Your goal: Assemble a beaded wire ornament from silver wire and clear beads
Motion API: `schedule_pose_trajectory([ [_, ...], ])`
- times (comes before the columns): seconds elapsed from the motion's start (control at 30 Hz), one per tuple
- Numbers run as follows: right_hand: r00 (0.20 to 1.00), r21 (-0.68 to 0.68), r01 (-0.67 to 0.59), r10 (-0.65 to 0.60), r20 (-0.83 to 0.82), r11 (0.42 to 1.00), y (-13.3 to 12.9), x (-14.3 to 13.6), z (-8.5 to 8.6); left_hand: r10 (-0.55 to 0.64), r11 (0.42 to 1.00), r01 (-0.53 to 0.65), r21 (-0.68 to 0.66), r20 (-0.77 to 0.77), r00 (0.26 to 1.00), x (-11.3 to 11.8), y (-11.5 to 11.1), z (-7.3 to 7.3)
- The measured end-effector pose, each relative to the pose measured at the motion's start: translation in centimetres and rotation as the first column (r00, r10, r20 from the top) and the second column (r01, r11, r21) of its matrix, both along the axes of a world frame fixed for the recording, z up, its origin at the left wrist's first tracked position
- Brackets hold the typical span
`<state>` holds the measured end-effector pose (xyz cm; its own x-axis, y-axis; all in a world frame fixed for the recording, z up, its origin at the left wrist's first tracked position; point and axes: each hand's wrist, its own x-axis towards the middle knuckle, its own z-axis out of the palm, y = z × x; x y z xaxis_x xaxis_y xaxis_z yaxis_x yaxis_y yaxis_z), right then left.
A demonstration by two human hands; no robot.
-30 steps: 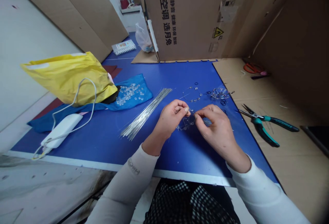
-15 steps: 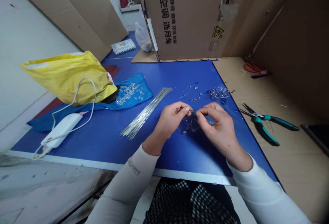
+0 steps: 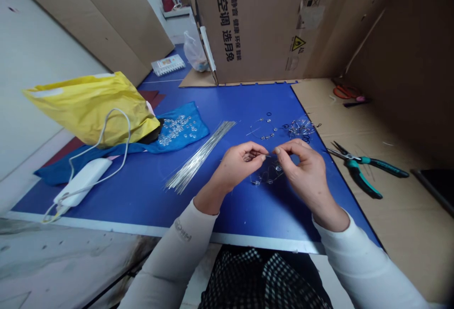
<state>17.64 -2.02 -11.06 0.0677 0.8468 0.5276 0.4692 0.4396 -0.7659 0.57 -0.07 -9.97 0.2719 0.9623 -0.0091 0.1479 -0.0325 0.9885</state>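
My left hand (image 3: 244, 164) pinches a thin wire, fingertips closed, above the blue table. Facing it, my right hand (image 3: 301, 162) is closed in a pinch on the same wire, the fingertips of both almost meeting. Below them hangs a beaded wire (image 3: 270, 181) with several clear round beads, partly hidden by my right hand. Beyond my hands lies another beaded wire loop (image 3: 262, 137). To its right is a tangled heap of wire with beads and dark rings (image 3: 301, 129). A bundle of straight silvery wires (image 3: 202, 156) rests left of my left hand.
Clear beads (image 3: 176, 130) lie on a blue cloth (image 3: 198, 122) beside a yellow bag (image 3: 95, 105). A white power bank with a cable (image 3: 83, 181) is at front left. Pliers (image 3: 365, 162) and red-handled scissors (image 3: 345, 92) lie on cardboard at right. A large carton (image 3: 262, 25) stands behind.
My fingertips have drawn slightly apart, the right hand shifting a little right. The beaded wire below has swung, with one bead now showing higher near my right hand. The view has shifted slightly.
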Motion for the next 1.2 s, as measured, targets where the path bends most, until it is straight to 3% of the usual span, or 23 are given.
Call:
schedule_pose_trajectory([
  [0.23, 1.0, -0.018, 0.005, -0.005, -0.001, 1.0, 0.1, 0.06, 0.05, -0.053, 0.999, 0.053, 0.009, 0.029, 0.998, -0.17, 0.07, -0.34],
  [0.47, 1.0, -0.001, -0.013, 0.013, 0.005, 1.0, 0.05, 0.04, -0.05, -0.022, 0.999, 0.024, -0.036, 0.042, 0.999, -0.17, -0.02, -0.3],
  [0.8, 1.0, 0.031, -0.022, 0.022, -0.006, 0.999, -0.01, 0.0, -0.17, -0.009, 0.998, 0.012, 0.056, -0.047, 0.999, -0.36, 0.38, -0.78],
  [1.2, 0.997, -0.036, -0.062, 0.061, -0.042, 0.997, -0.05, 0.03, 0.22, 0.044, 0.996, -0.039, 0.076, -0.066, 0.997, -0.22, 0.24, -0.56],
])
